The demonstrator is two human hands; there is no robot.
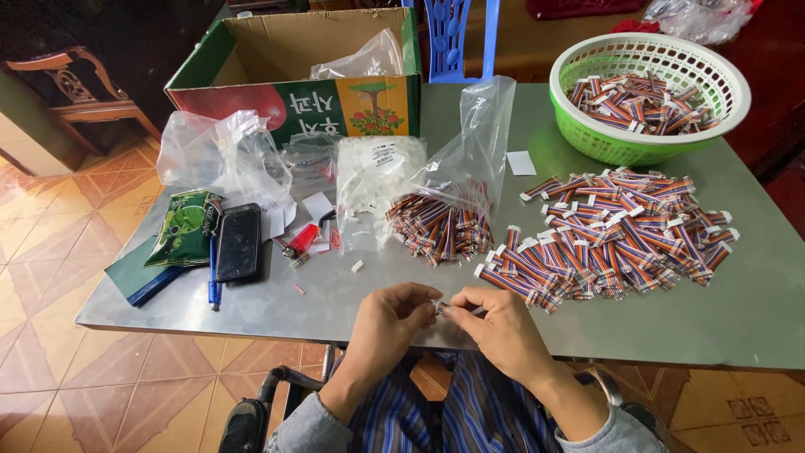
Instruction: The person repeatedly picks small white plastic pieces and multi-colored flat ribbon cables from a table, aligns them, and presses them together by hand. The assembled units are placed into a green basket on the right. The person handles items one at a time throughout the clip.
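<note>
Fingertips of your left hand and right hand meet over the near edge of the grey metal table, pinched together on a small pale connector piece, too tiny to make out further. Just beyond your right hand on that table lies the heap of short striped ribbon cables. Farther back stands the green plastic basket; left of the heap, a clear plastic bag of cables.
</note>
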